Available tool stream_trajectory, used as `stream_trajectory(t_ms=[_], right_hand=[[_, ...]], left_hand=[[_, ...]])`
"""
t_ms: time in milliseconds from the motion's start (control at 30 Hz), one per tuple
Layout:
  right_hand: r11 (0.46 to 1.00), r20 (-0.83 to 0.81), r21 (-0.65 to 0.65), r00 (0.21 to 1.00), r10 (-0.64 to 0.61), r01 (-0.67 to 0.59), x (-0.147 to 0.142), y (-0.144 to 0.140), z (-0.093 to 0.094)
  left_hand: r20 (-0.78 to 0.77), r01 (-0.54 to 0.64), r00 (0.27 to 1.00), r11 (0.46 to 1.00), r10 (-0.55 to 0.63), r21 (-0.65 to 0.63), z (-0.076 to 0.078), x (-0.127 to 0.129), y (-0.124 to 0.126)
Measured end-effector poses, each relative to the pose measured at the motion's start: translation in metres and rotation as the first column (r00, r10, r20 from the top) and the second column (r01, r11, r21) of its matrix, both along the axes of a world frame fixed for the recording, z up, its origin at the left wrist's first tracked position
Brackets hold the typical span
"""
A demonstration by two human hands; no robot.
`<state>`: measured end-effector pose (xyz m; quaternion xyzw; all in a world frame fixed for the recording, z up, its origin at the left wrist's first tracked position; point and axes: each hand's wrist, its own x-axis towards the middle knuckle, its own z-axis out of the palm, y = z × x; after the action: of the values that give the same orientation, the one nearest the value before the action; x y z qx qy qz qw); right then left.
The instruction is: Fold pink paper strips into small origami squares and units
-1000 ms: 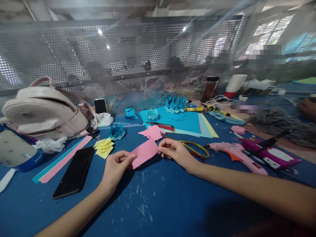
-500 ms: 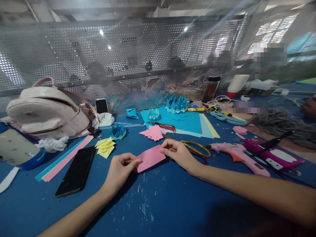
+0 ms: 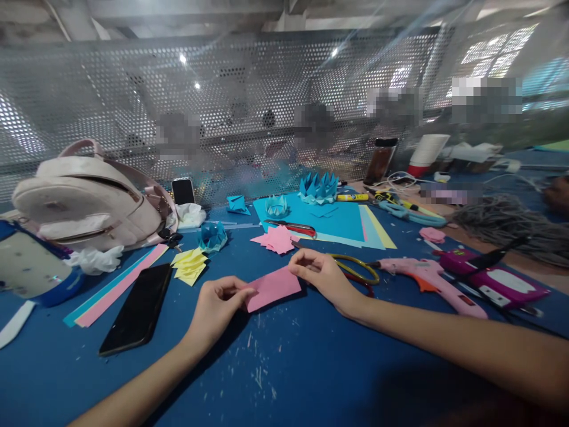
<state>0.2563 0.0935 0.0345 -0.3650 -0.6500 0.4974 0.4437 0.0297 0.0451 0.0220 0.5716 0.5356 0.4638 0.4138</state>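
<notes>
Head view: 2 bare hands at a blue table (image 3: 320, 373), sharing 1 pink paper sheet (image 3: 274, 289). Sheet is tilted, between the hands, above the table near the centre. Left hand (image 3: 222, 302) pinches its left end, thumb on top; right hand (image 3: 316, 276) grips the upper right corner between thumb and fingers.

Counts, paper: 1 pile of pink pieces (image 3: 276, 239) just beyond the sheet and 1 pile of yellow pieces (image 3: 189, 265) beyond the left hand; number per pile cannot be told. Pointed blue rings, 3: large ring (image 3: 317, 190), pale ring (image 3: 276, 206), darker ring (image 3: 212, 237). Folded blue piece (image 3: 238, 204), 1. Paper strips (image 3: 122, 287), 3 colours showing. Stack of sheets (image 3: 342, 219), blue on top; the large and pale rings stand on it.

Counts, tools: 1 pair of scissors (image 3: 377, 273), its middle covered by the right hand; 1 pink glue gun (image 3: 438, 286), nozzle near the scissors' handles; 1 red-and-black cutter (image 3: 302, 229) lying at the stack's front edge; 1 yellow tube (image 3: 352, 197).

Surroundings: phones, 2, a black phone (image 3: 136, 308) flat at left and a smaller phone (image 3: 183, 191) propped up. Pale backpack (image 3: 89, 204) at far left; grey yarn (image 3: 511, 222) at far right. Perforated screen (image 3: 249, 89) behind everything.
</notes>
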Motion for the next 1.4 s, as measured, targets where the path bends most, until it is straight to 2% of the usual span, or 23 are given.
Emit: stream_trajectory(t_ms=[300,533,733,900,1133,1400], right_hand=[[0.998,0.025,0.056,0.999,0.02,-0.022,0.0,0.0022,-0.004],[0.995,0.045,-0.006,0.994,0.099,-0.099,0.0,0.0022,-0.0037],[0.999,0.058,-0.02,0.997,0.041,-0.04,0.0002,0.0014,-0.0041],[0.996,0.036,-0.062,0.997,0.065,-0.062,-0.0002,0.0005,-0.004],[0.997,0.012,-0.014,0.997,0.071,-0.071,0.0001,0.0006,-0.003],[0.998,0.06,-0.052,0.997,0.045,-0.042,0.0003,0.0007,-0.0034]], left_hand=[[0.04,-0.041,0.998,0.999,0.041,-0.016,-0.0005,-0.0013,0.0015],[0.078,-0.086,0.993,0.996,0.088,-0.019,0.0024,-0.0015,0.0021],[0.092,-0.091,0.991,0.996,0.093,-0.019,0.0051,0.0002,0.0011],[0.097,-0.113,0.989,0.994,0.114,-0.007,0.0056,-0.001,0.0009],[0.105,-0.137,0.985,0.99,0.135,0.017,0.0043,-0.0026,0.0013],[0.114,-0.14,0.984,0.99,0.137,0.02,-0.0011,-0.0056,0.0025]])
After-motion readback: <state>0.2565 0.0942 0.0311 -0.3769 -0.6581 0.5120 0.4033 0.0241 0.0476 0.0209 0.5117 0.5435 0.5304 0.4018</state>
